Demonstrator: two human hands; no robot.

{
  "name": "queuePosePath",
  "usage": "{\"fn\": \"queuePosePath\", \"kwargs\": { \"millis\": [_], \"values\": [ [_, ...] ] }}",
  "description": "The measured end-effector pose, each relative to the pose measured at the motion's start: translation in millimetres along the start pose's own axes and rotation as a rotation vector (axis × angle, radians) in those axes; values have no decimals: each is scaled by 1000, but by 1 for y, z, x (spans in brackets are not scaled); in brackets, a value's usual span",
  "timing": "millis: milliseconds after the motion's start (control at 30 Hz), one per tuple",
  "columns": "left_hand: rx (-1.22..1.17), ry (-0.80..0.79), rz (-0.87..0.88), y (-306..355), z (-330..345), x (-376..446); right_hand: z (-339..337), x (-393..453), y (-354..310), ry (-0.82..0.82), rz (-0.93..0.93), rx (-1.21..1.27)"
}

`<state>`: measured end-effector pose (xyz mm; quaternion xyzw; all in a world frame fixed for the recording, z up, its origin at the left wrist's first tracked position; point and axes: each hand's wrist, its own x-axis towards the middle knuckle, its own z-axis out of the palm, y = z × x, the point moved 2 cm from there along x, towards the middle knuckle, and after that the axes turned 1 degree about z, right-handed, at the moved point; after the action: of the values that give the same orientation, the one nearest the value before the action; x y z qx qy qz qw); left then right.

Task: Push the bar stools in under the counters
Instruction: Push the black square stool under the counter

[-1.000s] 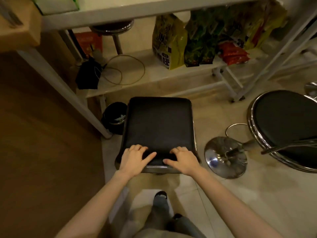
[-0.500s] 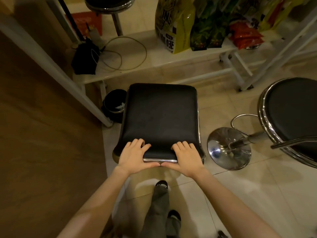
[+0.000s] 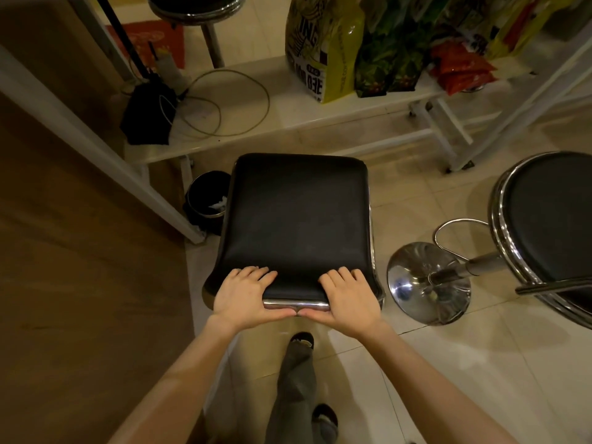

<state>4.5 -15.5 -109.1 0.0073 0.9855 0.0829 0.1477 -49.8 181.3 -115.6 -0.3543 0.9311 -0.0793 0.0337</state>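
A square black bar stool with a chrome rim stands on the tiled floor in front of a low white shelf. My left hand and my right hand grip its near edge, fingers on the cushion, thumbs along the chrome rim. A round black stool with a chrome base leans at the right. A third round stool stands beyond the shelf at the top.
A small black bin sits left of the square stool beside a slanted white frame leg. Snack bags, a black pouch and a looped cable lie on the shelf. A wooden panel fills the left.
My hands slid back from the cushion onto the stool's near edge, thumbs now meeting along the chrome rim. The view shifted forward, so the counter top has left the frame.
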Motion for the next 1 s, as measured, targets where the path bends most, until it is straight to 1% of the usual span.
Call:
{"fn": "queuePosePath", "kwargs": {
  "millis": [467,600,800,1000],
  "values": [
    [-7,52,-46,-7,-20,65,-8,64,41,63,-48,-98],
    [-49,63,-54,-6,-22,78,-7,75,51,61,-59,-113],
    [-72,30,-50,-5,-22,82,-7,80,57,54,-90,-104],
    [-80,45,-70,1,-23,84,-10,82,63,60,-139,-114]
  ]
}}
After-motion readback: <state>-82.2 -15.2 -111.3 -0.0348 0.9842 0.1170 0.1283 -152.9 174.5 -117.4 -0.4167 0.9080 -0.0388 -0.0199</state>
